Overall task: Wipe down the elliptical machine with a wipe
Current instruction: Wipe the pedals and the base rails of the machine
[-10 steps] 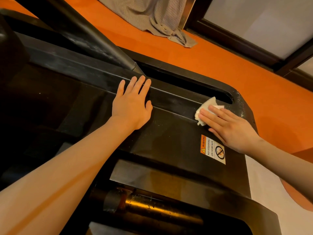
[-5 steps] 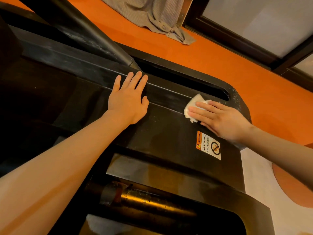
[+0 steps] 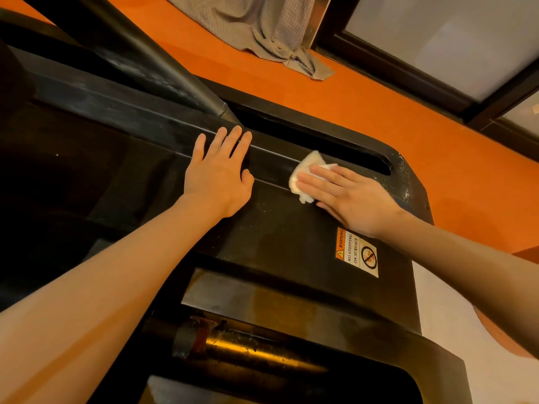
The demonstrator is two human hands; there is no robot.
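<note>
The elliptical machine's black rear cover point(image 3: 277, 237) fills the middle of the view. A crumpled white wipe point(image 3: 304, 173) lies on its raised ridge, beside a long slot. My right hand point(image 3: 347, 196) presses flat on the wipe with straight fingers, covering its right part. My left hand point(image 3: 218, 176) rests flat on the cover a hand's width to the left, fingers straight and reaching over the ridge. A black tube point(image 3: 151, 62) rises from the slot toward the upper left.
A warning sticker point(image 3: 357, 252) sits on the cover below my right wrist. Below the cover lie a metal plate point(image 3: 248, 295) and a brass-coloured roller point(image 3: 256, 351). Orange floor point(image 3: 350, 91) surrounds the machine; a grey cloth point(image 3: 271, 27) and a dark window frame point(image 3: 408, 68) lie beyond.
My right hand has slid the wipe leftward along the ridge, closer to my left hand. My left hand keeps its place on the cover.
</note>
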